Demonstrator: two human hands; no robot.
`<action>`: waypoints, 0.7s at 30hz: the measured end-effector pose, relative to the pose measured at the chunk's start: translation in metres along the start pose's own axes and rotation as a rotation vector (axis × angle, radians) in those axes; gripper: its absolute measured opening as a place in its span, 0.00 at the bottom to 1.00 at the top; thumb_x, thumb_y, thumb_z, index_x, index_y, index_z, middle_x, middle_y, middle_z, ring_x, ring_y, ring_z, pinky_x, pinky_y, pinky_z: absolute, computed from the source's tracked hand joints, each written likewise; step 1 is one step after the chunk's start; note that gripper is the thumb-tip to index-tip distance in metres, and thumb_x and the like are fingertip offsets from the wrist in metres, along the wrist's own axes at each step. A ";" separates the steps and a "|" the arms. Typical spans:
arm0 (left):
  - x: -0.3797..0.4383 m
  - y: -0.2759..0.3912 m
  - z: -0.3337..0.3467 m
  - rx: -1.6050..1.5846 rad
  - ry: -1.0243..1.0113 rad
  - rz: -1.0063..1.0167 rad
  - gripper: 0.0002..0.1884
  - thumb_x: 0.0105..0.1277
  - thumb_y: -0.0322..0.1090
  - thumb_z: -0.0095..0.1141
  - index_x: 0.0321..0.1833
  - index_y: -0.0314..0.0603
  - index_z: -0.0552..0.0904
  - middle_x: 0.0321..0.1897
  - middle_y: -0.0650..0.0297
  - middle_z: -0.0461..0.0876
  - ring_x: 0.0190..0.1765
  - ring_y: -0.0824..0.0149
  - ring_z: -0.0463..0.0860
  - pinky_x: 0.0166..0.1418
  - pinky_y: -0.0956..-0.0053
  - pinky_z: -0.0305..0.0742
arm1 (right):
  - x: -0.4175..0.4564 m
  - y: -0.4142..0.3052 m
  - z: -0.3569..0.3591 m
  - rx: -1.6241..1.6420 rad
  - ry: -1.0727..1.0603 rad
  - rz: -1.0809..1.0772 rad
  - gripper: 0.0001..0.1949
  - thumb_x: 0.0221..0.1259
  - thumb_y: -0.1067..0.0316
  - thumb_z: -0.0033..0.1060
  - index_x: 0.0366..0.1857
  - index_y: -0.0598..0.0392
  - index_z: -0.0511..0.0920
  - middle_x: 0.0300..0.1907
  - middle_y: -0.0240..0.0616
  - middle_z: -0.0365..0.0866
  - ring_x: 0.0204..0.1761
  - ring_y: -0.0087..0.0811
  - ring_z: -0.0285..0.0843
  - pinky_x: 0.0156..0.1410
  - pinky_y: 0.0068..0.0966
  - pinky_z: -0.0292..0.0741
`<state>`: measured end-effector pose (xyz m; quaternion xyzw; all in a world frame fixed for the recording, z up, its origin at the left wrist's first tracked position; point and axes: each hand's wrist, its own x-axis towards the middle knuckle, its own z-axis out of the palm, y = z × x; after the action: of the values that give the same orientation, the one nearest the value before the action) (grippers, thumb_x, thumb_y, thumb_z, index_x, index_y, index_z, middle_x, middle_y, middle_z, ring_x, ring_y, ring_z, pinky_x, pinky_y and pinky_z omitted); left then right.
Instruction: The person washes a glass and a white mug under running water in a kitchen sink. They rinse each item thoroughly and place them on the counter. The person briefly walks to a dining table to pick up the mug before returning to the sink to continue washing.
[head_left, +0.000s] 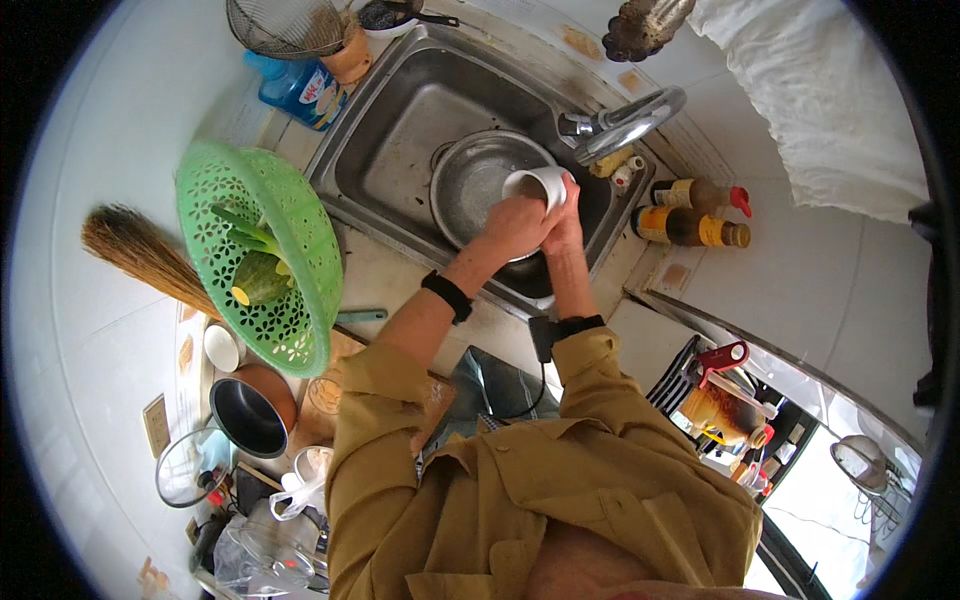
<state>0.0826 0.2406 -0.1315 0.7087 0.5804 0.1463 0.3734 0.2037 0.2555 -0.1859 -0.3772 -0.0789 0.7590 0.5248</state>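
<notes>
Over the metal basin (469, 184), a white cup (555, 186) is tilted with its mouth facing left. My right hand (568, 225) grips the cup from its outer right side. At the cup's mouth is my left hand (514, 226), its fingers reaching in over the rim and partly hidden. The round basin sits inside the stainless-steel sink (390, 146), towards its right half. A chrome faucet (634, 124) arches over the sink's far right corner, and no stream of water is visible.
A green plastic colander (319, 225) holding a cut green squash (259, 279) leans left of the sink. Behind it are a straw brush (142, 247) and a saucepan (251, 411). Blue detergent (304, 90) stands at the far left corner; bottles (694, 227) stand right.
</notes>
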 end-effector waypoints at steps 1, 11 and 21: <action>-0.004 -0.011 -0.005 0.078 0.123 0.180 0.29 0.72 0.60 0.50 0.43 0.35 0.87 0.34 0.47 0.87 0.37 0.46 0.86 0.45 0.53 0.80 | 0.000 -0.004 -0.002 -0.048 0.012 0.024 0.22 0.69 0.41 0.57 0.49 0.50 0.80 0.45 0.34 0.86 0.49 0.34 0.83 0.57 0.33 0.79; 0.003 0.004 0.023 -0.128 0.289 -0.021 0.33 0.72 0.61 0.50 0.32 0.29 0.83 0.21 0.43 0.81 0.31 0.41 0.84 0.37 0.52 0.78 | 0.012 -0.005 -0.008 0.021 -0.007 0.061 0.21 0.67 0.45 0.61 0.47 0.53 0.80 0.43 0.34 0.85 0.45 0.34 0.83 0.54 0.32 0.80; 0.010 -0.014 0.000 0.098 0.152 0.154 0.33 0.73 0.61 0.47 0.31 0.33 0.86 0.25 0.45 0.84 0.32 0.43 0.85 0.38 0.53 0.79 | 0.004 -0.021 0.005 -0.060 0.016 0.117 0.18 0.67 0.50 0.62 0.50 0.52 0.79 0.46 0.34 0.85 0.49 0.35 0.82 0.57 0.33 0.79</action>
<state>0.0753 0.2509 -0.1438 0.7555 0.5573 0.1995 0.2809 0.2154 0.2695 -0.1729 -0.4026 -0.0752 0.7826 0.4688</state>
